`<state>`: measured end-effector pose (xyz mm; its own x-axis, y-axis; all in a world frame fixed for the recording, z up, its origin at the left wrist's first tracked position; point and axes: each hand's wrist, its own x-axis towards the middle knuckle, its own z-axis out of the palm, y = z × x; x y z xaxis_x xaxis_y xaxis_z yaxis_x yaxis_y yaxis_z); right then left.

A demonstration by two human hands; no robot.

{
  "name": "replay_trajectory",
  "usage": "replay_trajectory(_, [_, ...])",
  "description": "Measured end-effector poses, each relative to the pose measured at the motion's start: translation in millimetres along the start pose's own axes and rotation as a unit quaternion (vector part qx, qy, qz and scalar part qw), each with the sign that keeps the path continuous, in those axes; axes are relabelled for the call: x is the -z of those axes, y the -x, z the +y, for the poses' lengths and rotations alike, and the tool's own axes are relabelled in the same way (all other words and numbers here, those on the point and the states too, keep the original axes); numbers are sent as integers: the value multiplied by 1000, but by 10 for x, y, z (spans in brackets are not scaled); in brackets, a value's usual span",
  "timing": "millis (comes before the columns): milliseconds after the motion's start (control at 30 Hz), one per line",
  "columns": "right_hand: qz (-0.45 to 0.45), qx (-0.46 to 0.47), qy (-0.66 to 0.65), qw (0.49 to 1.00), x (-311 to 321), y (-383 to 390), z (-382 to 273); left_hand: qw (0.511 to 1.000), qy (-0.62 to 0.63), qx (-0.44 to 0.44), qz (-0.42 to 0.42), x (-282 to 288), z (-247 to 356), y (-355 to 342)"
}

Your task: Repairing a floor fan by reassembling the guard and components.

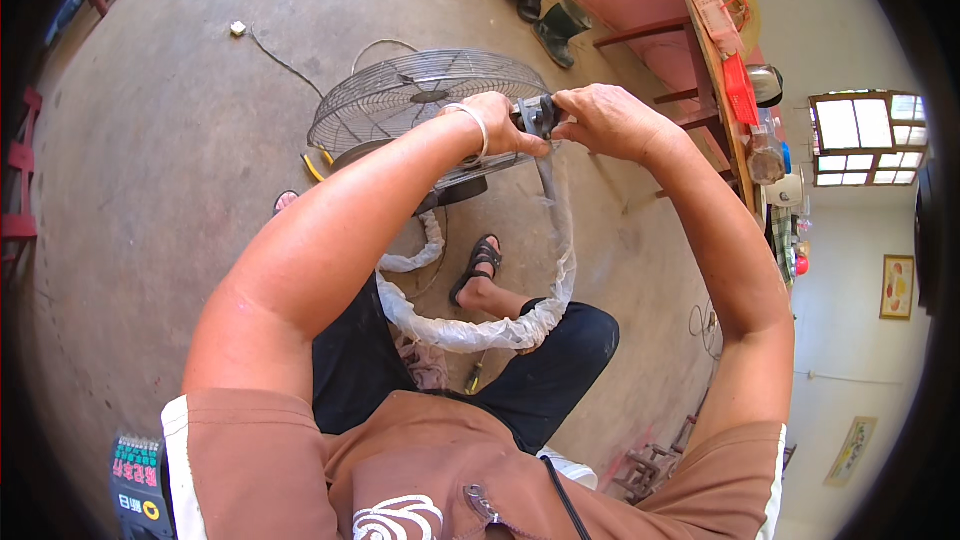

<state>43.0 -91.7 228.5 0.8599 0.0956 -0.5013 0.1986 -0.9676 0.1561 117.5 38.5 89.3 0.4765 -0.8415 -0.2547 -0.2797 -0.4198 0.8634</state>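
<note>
A large fan with a round wire cage stands in front of me, tilted so the cage lies nearly flat. Its curved tube frame is wrapped in clear plastic and loops toward my knees. My left hand is closed around a dark grey bracket at the cage's right edge. From the other side, my right hand pinches the bracket's black knob between thumb and fingers. Behind my left forearm, part of the fan's dark motor housing is hidden.
A yellow-handled tool lies left of the fan; a screwdriver lies between my legs. A cable with a pale plug runs across the concrete floor. Boots stand by the pink wall. A cluttered wooden table is at the right.
</note>
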Motion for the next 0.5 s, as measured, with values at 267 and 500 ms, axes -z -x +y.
replay_trajectory(267, [-48, 3, 28, 998, 70, -85, -96, 1000, -14, 1, -2, -2, 47, 18])
replay_trajectory(500, [-57, -112, 14, 992, -124, -44, -209, 999, -28, 19, -22, 85, 94, 77])
